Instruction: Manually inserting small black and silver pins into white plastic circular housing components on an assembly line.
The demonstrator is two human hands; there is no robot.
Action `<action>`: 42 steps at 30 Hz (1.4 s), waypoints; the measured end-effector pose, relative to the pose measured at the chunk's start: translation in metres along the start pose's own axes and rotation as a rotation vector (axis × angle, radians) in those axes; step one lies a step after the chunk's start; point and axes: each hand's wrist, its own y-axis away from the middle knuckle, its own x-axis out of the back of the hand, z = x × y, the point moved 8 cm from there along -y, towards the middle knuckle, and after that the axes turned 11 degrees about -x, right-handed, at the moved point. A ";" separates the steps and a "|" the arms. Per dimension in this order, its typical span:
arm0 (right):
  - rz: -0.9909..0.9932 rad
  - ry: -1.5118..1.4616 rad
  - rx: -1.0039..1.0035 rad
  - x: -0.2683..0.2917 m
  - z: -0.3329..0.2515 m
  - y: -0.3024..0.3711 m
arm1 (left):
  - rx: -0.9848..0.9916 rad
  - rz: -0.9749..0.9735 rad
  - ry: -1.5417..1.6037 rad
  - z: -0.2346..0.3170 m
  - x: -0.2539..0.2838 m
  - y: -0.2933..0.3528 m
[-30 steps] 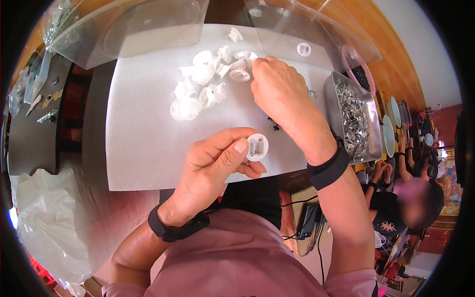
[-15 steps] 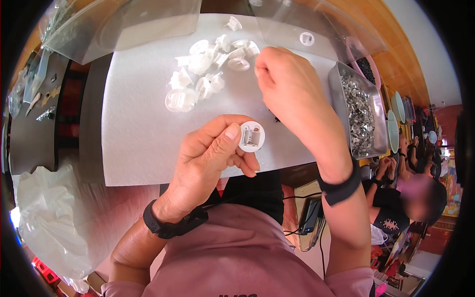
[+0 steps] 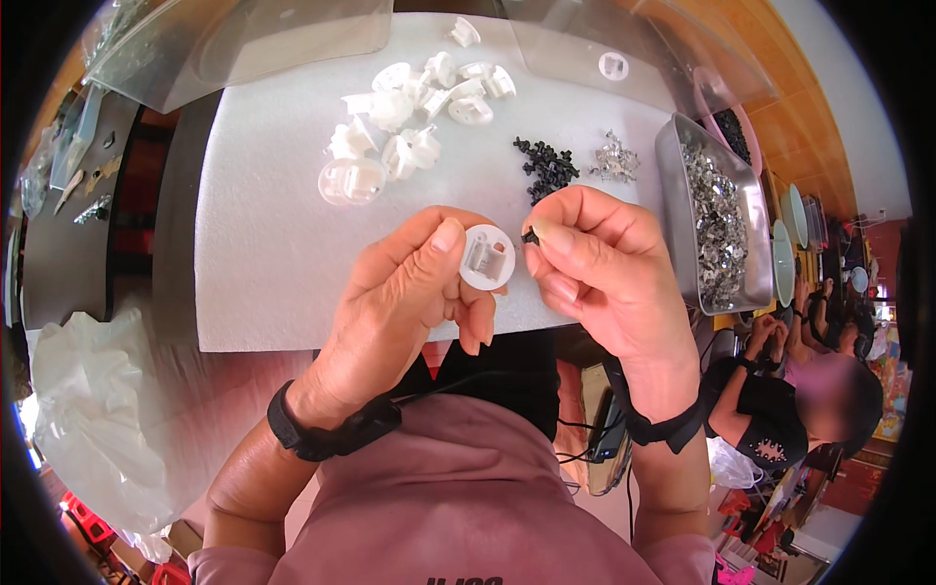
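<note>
My left hand (image 3: pixel 395 283) is closed on the edge of a round white plastic part (image 3: pixel 487 257), whose recessed inner side with slots faces up. Just right of it, my right hand (image 3: pixel 609 278) pinches a tiny black plastic piece (image 3: pixel 529 236) between thumb and forefinger; the piece and the white part are apart. Beyond the right hand lies a small heap of black plastic pieces (image 3: pixel 548 171). Next to that heap is a little pile of shiny metal pieces (image 3: pixel 614 158). Several white plastic parts (image 3: pixel 390 107) lie loosely grouped farther back on the white foam sheet (image 3: pixel 263 283).
A metal tray (image 3: pixel 678 195) full of shiny small parts stands at the right, beside a pink bowl (image 3: pixel 749 132) of black pieces. Clear plastic sheets (image 3: pixel 263 49) cross the far edge. A white plastic bag (image 3: pixel 97 419) hangs at left. Another person (image 3: pixel 780 400) sits at right.
My right hand has come back from the far part of the sheet toward the left hand and now pinches a black piece. The heaps it covered are visible. The left hand shifted slightly.
</note>
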 end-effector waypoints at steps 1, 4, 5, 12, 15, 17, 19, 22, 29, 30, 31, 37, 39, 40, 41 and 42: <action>-0.013 -0.049 -0.012 0.000 0.002 -0.001 | -0.014 0.014 0.049 0.001 -0.002 0.000; -0.017 -0.127 -0.029 0.001 0.008 -0.001 | -0.018 0.016 0.107 0.002 -0.004 -0.001; -0.017 -0.129 -0.031 0.001 0.009 -0.001 | -0.012 0.004 0.118 0.002 -0.005 -0.002; 0.016 0.014 0.040 -0.001 0.004 0.002 | 0.026 0.047 0.039 0.002 0.001 -0.001; 0.040 0.266 0.224 -0.009 -0.015 0.007 | 0.086 0.016 -0.006 0.007 -0.003 -0.001; 0.026 0.423 0.327 -0.017 -0.025 0.010 | 0.149 0.028 -0.034 0.006 -0.003 -0.001; 0.013 0.605 0.378 -0.027 -0.031 0.011 | 0.139 0.023 -0.062 0.007 -0.002 -0.001; -0.021 0.629 0.417 -0.030 -0.034 0.011 | 0.112 -0.007 -0.144 0.007 0.000 -0.002; -0.001 0.667 0.344 -0.028 -0.029 0.008 | 0.249 0.039 -0.032 0.000 -0.003 -0.005; 0.004 0.672 0.342 -0.029 -0.030 0.008 | 0.251 0.039 -0.032 0.001 -0.003 -0.005; 0.009 0.676 0.339 -0.029 -0.029 0.009 | 0.257 0.039 -0.032 0.001 -0.003 -0.005; 0.007 0.648 0.341 -0.026 -0.027 0.007 | 0.260 0.054 -0.061 0.003 -0.003 -0.006; 0.017 0.661 0.344 -0.026 -0.027 0.008 | 0.289 0.075 -0.046 0.001 -0.002 -0.005; 0.028 0.676 0.348 -0.026 -0.027 0.008 | 0.289 0.079 -0.042 0.000 -0.002 -0.005; 0.026 0.674 0.347 -0.026 -0.027 0.008 | 0.289 0.083 -0.038 0.000 -0.002 -0.005; 0.028 0.687 0.359 -0.024 -0.026 0.008 | 0.291 0.083 -0.038 0.000 -0.002 -0.005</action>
